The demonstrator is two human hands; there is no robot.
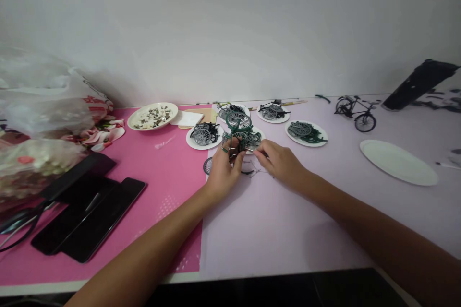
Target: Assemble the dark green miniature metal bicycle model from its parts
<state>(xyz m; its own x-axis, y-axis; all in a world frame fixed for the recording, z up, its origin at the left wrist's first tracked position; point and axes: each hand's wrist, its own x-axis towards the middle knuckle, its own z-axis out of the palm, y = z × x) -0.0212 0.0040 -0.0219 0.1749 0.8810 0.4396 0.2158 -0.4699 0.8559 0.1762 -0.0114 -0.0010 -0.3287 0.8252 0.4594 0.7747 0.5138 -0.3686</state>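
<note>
My left hand [224, 172] is closed around a dark green model bicycle [239, 123], its wheel standing up above my fingers. My right hand [281, 160] pinches a thin tool with a silver shaft [249, 150], whose tip meets the bicycle near my left thumb. The exact kind of tool is too small to tell. Under and beside my hands lie a loose spoked wheel [208, 165] and thin wire-like frame parts [256, 171]. Just behind my hands, a white plate [260, 130] carries green parts, partly hidden by the bicycle.
More plates hold wheels and frame parts: a left one [190, 142], a back one [287, 118] and a right one [323, 144]. A finished-looking black bicycle [356, 110] stands right, behind a white oval plate [399, 163]. Phones [104, 220], plastic bags [39, 100] and a bowl [135, 119] are left.
</note>
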